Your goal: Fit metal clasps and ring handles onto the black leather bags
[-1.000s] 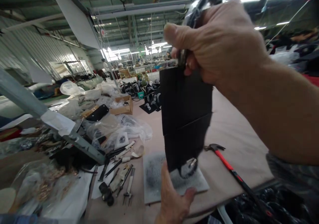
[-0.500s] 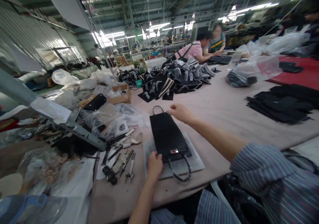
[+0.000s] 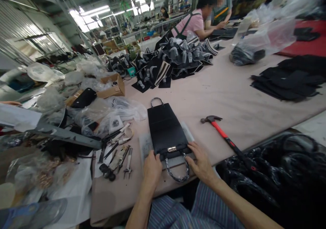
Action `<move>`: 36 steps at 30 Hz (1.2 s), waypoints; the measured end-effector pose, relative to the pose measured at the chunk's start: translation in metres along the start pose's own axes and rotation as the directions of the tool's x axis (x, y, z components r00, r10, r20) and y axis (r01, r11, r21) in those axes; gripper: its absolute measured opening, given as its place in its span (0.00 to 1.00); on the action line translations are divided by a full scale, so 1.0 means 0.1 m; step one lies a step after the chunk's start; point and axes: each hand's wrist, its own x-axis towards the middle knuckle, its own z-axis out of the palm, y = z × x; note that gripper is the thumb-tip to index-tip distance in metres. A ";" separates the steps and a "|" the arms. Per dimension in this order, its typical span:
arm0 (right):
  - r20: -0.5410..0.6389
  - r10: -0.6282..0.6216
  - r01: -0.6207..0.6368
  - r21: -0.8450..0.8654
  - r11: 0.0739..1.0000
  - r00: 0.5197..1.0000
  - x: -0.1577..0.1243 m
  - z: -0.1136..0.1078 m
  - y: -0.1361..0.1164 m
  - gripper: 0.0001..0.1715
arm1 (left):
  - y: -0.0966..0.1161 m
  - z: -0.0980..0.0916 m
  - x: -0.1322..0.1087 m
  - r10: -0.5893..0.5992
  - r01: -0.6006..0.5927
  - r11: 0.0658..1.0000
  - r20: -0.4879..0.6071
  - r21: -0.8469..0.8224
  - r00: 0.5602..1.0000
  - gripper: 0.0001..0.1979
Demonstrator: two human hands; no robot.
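A black handbag (image 3: 166, 127) lies flat on a pale slab (image 3: 144, 146), with its metal clasp (image 3: 171, 149) toward me. One wrapped handle (image 3: 157, 100) extends from the far end; the other, near handle (image 3: 177, 178) loops over the table edge side. My left hand (image 3: 152, 168) pinches the bag's near left corner between thumb and fingers. At the near right corner, my right hand (image 3: 201, 161) holds the bag's edge, its thumb beside the near handle. To the right lies a hammer (image 3: 222, 134) with a red and black handle.
Hand tools (image 3: 124, 161) lie left of the slab, beside plastic bags (image 3: 127, 108) and a cardboard box (image 3: 114, 86). Black bag pieces (image 3: 175, 57) are heaped farther back. A stack of black pieces (image 3: 287, 78) sits at right. Two people (image 3: 193, 22) work across the table.
My right hand has come from the bag's far end to its near right corner. The hammer, formerly behind my forearm, now shows. My view has tipped downward.
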 end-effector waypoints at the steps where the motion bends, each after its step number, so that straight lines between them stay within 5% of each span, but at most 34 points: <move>1: -0.005 -0.001 0.001 0.022 1.000 1.000 -0.03 0.00 0.01 0.28 | 0.03 -0.02 -0.05 -0.024 0.023 0.998 0.003 0.059 1.000 0.14; 5: -0.007 -0.014 0.014 0.059 0.998 1.000 -0.05 -0.03 0.04 0.29 | 0.10 -0.05 -0.20 -0.068 0.072 0.974 -0.029 0.216 0.997 0.19; 9: -0.016 -0.029 0.030 0.027 0.999 0.999 -0.03 -0.02 0.08 0.25 | -0.04 -0.09 -0.23 -0.012 0.018 0.993 -0.052 0.113 0.999 0.17; 16: -0.036 -0.093 0.094 0.017 0.995 0.995 -0.01 -0.02 0.13 0.23 | -0.68 -0.64 -0.26 -0.117 0.127 0.992 -0.274 0.018 0.955 0.14; 22: -0.112 -0.143 0.147 0.030 0.989 0.983 0.09 0.05 0.18 0.24 | -1.22 -1.09 -0.23 -0.219 0.258 0.963 -0.332 0.077 0.917 0.13; 29: -0.085 -0.113 0.119 0.064 0.991 0.990 0.17 0.01 0.14 0.25 | -1.61 -1.20 -0.11 -0.248 0.316 0.938 -0.363 0.142 0.898 0.13; 36: -0.007 0.011 -0.010 0.128 0.992 1.000 0.18 -0.01 0.19 0.22 | -1.50 -1.06 -0.10 -0.175 0.226 0.961 -0.281 0.160 0.944 0.13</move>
